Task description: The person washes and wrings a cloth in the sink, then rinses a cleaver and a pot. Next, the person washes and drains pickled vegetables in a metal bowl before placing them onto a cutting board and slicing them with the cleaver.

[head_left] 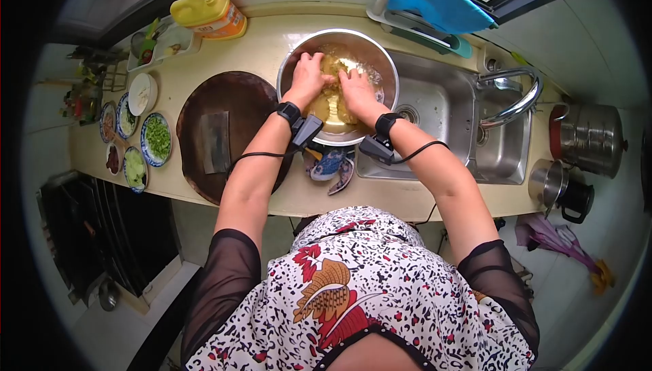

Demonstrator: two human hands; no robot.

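A large metal basin [291,65] with yellowish liquid and some yellow-green material in it stands at the left edge of the sink. Both my hands are inside the basin, close together. My left hand [310,78] bends its fingers down at the left side of the material. Facing it from the right, my right hand [358,93] has its fingertips on the same material. The fingertips are partly hidden in the basin, so what lies between them does not show clearly.
Left of the basin, a cleaver [215,143] lies on a round dark chopping board [190,116]. Farther left are plates of chopped greens [157,137] and a white bowl [142,94]. A yellow bottle [209,14] stands behind. The sink [435,86] with its faucet [523,99] is right.
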